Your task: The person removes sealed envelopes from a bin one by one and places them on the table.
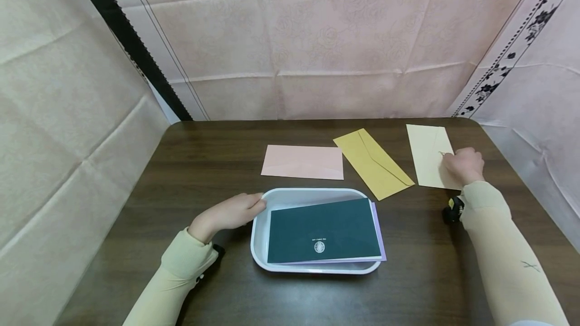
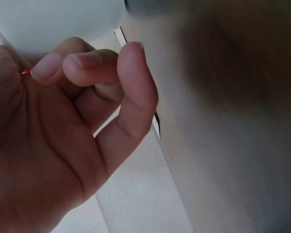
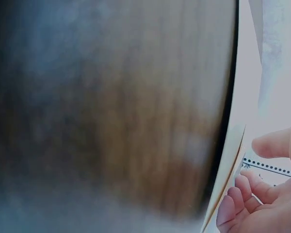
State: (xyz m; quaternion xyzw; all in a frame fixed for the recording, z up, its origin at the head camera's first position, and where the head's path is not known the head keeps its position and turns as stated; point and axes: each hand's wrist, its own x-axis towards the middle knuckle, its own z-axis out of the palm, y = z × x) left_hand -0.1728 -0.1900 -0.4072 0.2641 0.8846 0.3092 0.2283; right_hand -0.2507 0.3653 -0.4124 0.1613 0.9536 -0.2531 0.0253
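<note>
At the upper left corner of a white tray (image 1: pixel 259 245), my left hand (image 1: pixel 233 211) holds the rim between thumb and curled fingers. In the left wrist view the bent fingers (image 2: pixel 136 92) lie under the tray's pale side (image 2: pixel 63 24). A dark green envelope (image 1: pixel 321 230) with a small white emblem lies tilted in the tray, over a lilac envelope (image 1: pixel 379 235) that juts past the right rim. My right hand (image 1: pixel 465 165) is at the right edge of a cream envelope (image 1: pixel 428 152); thumb and loosely bent fingers (image 3: pixel 226 211) stand apart in the right wrist view.
Behind the tray lies a pink envelope (image 1: pixel 302 162). A yellow envelope (image 1: pixel 373 164) lies diagonally beside it, its lower corner close to the tray. The dark wooden table (image 1: pixel 204 165) has pale patterned cloth (image 1: pixel 317 54) hanging around its back and sides.
</note>
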